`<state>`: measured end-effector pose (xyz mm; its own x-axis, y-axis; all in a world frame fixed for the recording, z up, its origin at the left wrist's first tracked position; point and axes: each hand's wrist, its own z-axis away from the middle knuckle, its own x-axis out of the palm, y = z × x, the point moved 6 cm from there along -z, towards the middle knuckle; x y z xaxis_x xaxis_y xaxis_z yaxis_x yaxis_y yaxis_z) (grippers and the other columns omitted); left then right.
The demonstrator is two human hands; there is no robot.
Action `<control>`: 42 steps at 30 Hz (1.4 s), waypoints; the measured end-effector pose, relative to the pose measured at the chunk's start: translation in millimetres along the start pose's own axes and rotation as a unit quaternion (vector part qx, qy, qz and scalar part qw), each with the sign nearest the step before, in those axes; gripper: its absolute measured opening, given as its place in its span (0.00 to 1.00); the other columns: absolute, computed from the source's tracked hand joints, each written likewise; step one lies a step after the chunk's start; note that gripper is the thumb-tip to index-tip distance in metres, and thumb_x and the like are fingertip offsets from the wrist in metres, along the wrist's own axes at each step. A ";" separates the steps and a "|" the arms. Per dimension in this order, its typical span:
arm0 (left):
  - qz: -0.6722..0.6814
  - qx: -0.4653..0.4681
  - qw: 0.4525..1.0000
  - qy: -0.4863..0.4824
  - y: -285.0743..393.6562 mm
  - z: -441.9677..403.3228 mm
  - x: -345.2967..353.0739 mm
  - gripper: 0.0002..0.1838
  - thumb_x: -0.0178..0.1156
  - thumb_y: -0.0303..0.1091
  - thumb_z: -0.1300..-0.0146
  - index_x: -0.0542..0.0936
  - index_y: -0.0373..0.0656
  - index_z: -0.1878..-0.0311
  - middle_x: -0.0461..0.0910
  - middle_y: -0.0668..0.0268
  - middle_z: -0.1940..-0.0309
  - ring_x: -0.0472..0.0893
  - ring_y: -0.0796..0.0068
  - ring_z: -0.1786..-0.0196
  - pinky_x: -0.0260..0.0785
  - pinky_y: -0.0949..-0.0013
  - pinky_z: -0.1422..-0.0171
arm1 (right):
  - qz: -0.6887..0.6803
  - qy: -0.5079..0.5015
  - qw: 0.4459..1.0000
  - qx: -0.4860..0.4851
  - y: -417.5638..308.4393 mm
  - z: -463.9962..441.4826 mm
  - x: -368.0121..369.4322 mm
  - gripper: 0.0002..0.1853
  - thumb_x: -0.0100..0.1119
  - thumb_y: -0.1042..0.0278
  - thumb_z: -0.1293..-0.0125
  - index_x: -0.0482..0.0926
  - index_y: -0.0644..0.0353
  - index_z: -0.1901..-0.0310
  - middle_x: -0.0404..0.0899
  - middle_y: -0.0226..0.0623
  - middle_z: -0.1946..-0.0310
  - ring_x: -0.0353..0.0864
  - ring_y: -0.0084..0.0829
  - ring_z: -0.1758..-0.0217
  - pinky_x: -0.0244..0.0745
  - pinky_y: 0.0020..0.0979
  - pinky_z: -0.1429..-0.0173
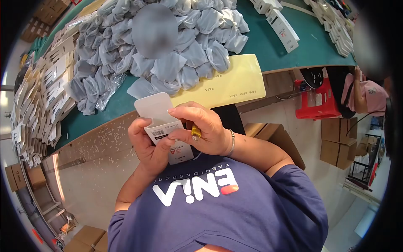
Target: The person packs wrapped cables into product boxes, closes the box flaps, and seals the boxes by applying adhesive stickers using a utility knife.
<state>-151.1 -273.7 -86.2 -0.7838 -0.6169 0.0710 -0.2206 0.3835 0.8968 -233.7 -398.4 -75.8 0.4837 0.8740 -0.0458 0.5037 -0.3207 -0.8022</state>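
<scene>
In front of my chest is a small white carton box (181, 156) with a barcode label and red "3A" print. Its top flap (154, 105) stands up, unfolded. My left hand (147, 145) grips the box's left side, thumb on the front face and fingers behind. From the right, my right hand (203, 128) pinches the box near its upper edge with thumb and forefinger. Tucked in the same hand is a small yellow tool (196, 132) with a metal tip; its exact kind is unclear. The inside of the box is hidden.
Many grey wrapped bundles (168, 67) cover the green table (100, 126), beside a yellow sheet (241, 80). Flat white cartons (46, 101) are stacked at left; another white box (283, 31) lies at the back right. A red stool (321, 101) and cardboard boxes (338, 143) stand right.
</scene>
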 end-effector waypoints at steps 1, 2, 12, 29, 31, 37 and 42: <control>0.008 -0.027 1.000 0.008 -1.7 0.4 -0.1 0.28 0.59 0.22 0.36 0.60 0.45 0.36 0.69 0.58 0.44 0.76 0.70 0.49 0.70 0.71 0.46 | 0.003 -0.003 1.000 0.004 0.9 0.3 0.5 0.26 0.69 0.84 0.48 0.76 0.60 0.46 0.76 0.33 0.64 0.73 0.27 0.71 0.69 0.25 0.68; 0.016 -0.054 0.998 0.016 -3.4 0.9 0.5 0.27 0.59 0.22 0.36 0.60 0.45 0.37 0.70 0.58 0.45 0.76 0.71 0.50 0.70 0.71 0.46 | 0.006 -0.006 1.000 0.008 1.6 0.9 0.1 0.25 0.69 0.84 0.48 0.76 0.60 0.46 0.76 0.33 0.65 0.72 0.27 0.72 0.69 0.25 0.68; 0.004 -0.132 0.990 -0.048 -7.6 -4.4 4.3 0.28 0.63 0.22 0.38 0.60 0.43 0.38 0.72 0.60 0.51 0.75 0.74 0.55 0.69 0.73 0.52 | 0.048 -0.061 0.997 -0.021 -14.5 -12.1 -16.3 0.11 0.68 0.73 0.39 0.81 0.63 0.55 0.77 0.35 0.71 0.68 0.26 0.76 0.65 0.24 0.70; -0.151 -0.085 0.978 -0.117 -3.3 4.5 2.8 0.25 0.66 0.27 0.38 0.65 0.38 0.42 0.80 0.59 0.61 0.77 0.74 0.68 0.70 0.72 0.64 | -0.165 -0.080 0.919 0.348 15.3 -19.7 -7.1 0.03 0.66 0.78 0.41 0.83 0.64 0.64 0.77 0.28 0.75 0.66 0.17 0.76 0.61 0.18 0.72; -0.136 -0.077 0.982 -0.105 -3.3 4.8 3.1 0.25 0.66 0.28 0.38 0.65 0.38 0.42 0.80 0.59 0.62 0.77 0.73 0.68 0.70 0.72 0.65 | -0.146 -0.084 0.923 0.345 17.7 -20.7 -8.8 0.03 0.66 0.78 0.41 0.84 0.64 0.65 0.77 0.28 0.76 0.66 0.16 0.76 0.60 0.17 0.73; -0.105 -0.084 0.987 -0.085 -4.8 6.8 -0.4 0.24 0.66 0.28 0.38 0.66 0.39 0.43 0.81 0.59 0.64 0.78 0.72 0.69 0.71 0.71 0.64 | -0.129 -0.083 0.910 0.386 17.8 -26.9 -17.3 0.03 0.68 0.77 0.41 0.84 0.64 0.66 0.76 0.26 0.78 0.65 0.15 0.77 0.59 0.16 0.74; -0.124 -0.105 0.983 -0.088 -5.2 8.4 -0.9 0.24 0.67 0.28 0.39 0.66 0.39 0.43 0.81 0.59 0.64 0.78 0.71 0.69 0.72 0.71 0.64 | -0.207 -0.067 0.860 0.462 18.8 -26.7 -12.3 0.04 0.69 0.78 0.42 0.84 0.64 0.66 0.76 0.26 0.78 0.65 0.15 0.78 0.60 0.15 0.73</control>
<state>-154.1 -269.3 -94.6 -0.8135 -0.5376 -0.2217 -0.3079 0.0746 0.9485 -211.1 -425.0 -74.4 0.2809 0.8978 0.3392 -0.2003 0.4005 -0.8941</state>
